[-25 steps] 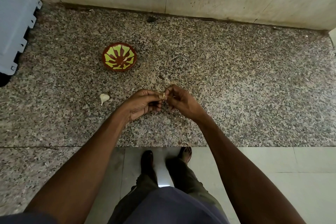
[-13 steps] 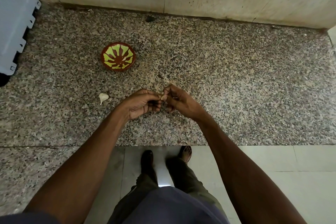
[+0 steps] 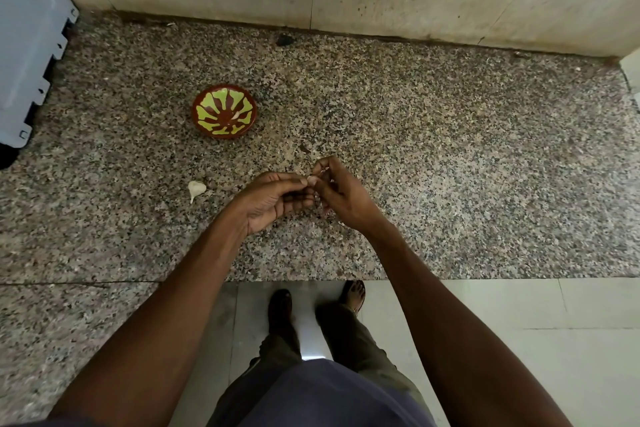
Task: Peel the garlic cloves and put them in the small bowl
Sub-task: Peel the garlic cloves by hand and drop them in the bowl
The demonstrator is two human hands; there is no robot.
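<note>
Evidently mid-peel: both hands, left (image 3: 273, 199) and right (image 3: 341, 194), pinch one clove (image 3: 312, 179) between curled fingers above the worktop (image 3: 450, 166), probably stripping skin. Another clove (image 3: 196, 189) waits nearer the left edge, below the bowl (image 3: 224, 112).

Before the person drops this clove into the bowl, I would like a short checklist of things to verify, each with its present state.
1. Clove held: ok. The left hand and right hand both pinch the garlic clove between their fingers.
2. Clove fully peeled: cannot tell; the fingers hide most of it.
3. Small bowl upright and open: ok.
4. Room in the bowl: ok; only one pale piece shows inside.
5. Path to the bowl: ok; bare granite counter lies between hands and bowl.
6. More to peel: ok; an unpeeled clove lies on the counter, left of the hands.
</note>
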